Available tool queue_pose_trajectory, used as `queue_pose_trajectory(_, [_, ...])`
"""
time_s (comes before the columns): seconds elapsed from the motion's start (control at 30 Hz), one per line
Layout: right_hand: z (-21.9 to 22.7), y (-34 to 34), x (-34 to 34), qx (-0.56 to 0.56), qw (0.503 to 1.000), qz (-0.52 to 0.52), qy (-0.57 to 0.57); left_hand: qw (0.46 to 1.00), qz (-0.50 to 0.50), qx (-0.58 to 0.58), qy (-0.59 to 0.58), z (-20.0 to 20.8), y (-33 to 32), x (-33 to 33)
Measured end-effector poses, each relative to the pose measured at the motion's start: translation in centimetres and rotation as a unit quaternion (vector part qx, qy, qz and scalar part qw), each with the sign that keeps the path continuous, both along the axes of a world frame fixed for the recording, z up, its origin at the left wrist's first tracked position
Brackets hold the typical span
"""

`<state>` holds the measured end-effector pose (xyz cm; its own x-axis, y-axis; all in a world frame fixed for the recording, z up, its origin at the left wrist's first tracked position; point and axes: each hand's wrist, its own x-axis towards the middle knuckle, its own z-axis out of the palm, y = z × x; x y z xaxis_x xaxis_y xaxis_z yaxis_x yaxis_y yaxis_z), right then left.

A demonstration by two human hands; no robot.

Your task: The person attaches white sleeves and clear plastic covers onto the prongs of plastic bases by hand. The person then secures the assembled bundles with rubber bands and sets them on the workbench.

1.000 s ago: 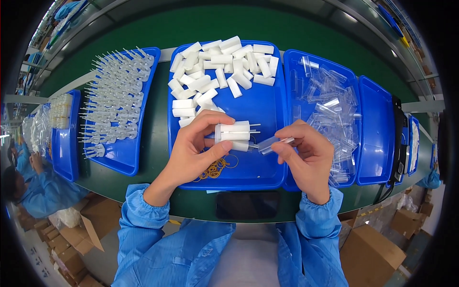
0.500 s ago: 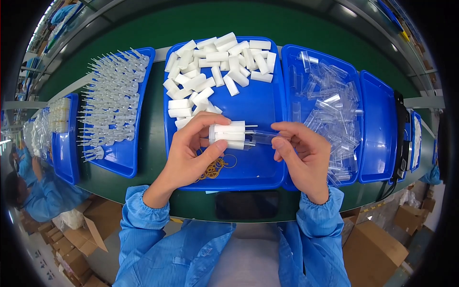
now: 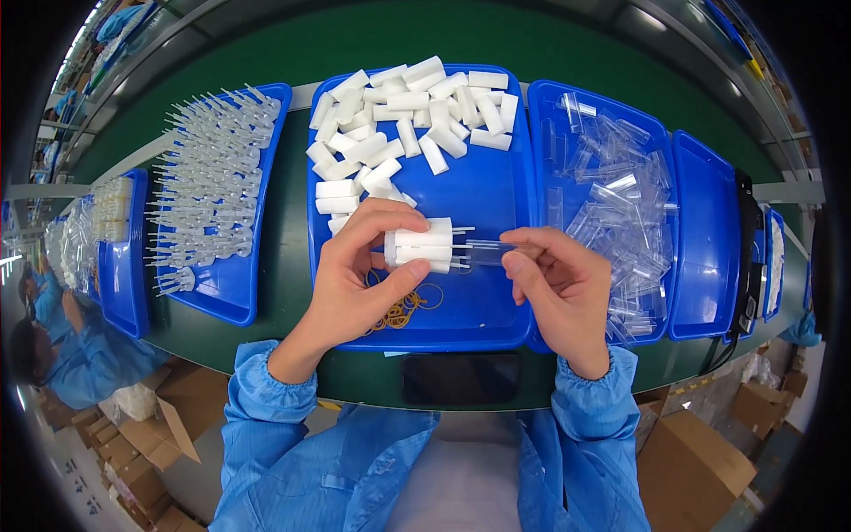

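My left hand [image 3: 359, 279] grips a bundle of several white plastic caps [image 3: 424, 246] with thin clear tips pointing right, held over the middle blue tray [image 3: 479, 186]. My right hand [image 3: 563, 288] pinches a clear plastic tube [image 3: 486, 252] and holds it against the tips of the bundle. Loose white caps [image 3: 403, 120] lie piled in the far half of that tray. Yellow rubber bands [image 3: 403, 306] lie on the tray floor under my left hand.
A blue tray of clear tubes [image 3: 612, 191] sits at the right, with another blue tray [image 3: 709, 230] beyond it. A blue tray of clear pointed droppers [image 3: 213, 191] lies at the left. A dark phone [image 3: 461, 379] rests on the green belt near me. Another person in blue [image 3: 62, 346] works at far left.
My right hand has brought the clear tube leftward up to the tips of the bundle. My left hand has kept hold of the bundle and turned it slightly.
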<state>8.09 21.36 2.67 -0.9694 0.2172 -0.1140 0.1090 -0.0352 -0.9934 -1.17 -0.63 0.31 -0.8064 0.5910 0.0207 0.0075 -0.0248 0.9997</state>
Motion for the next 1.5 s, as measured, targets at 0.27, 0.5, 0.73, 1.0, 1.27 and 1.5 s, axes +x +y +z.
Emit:
queue_pose_trajectory(0.27, [0.2,-0.8,0.1,0.015,1.0,-0.001,0.013,0.999,0.002,-0.019,0.05,-0.4,0.3,0.3])
queue_pose_trajectory(0.5, [-0.1,-0.8,0.3,0.061,0.996,0.002,0.062,0.996,0.003,-0.045,0.079,-0.1,0.2,0.4])
queue_pose_trajectory(0.73, [-0.1,-0.9,0.2,0.113,0.99,-0.005,0.082,0.99,0.015,-0.06,0.123,-0.3,0.2,0.4])
queue_pose_trajectory(1.0, [-0.4,-1.3,0.2,0.113,0.99,-0.01,0.078,0.991,0.028,-0.077,0.107,-0.3,0.2,0.6])
queue_pose_trajectory(1.27, [-0.8,-1.6,0.1,0.126,0.99,-0.024,0.064,0.991,0.028,-0.079,0.1,-0.3,0.2,0.5])
queue_pose_trajectory(1.5, [-1.4,-1.3,0.0,0.064,0.996,-0.026,0.05,0.991,0.011,-0.077,0.105,-0.3,0.0,0.4])
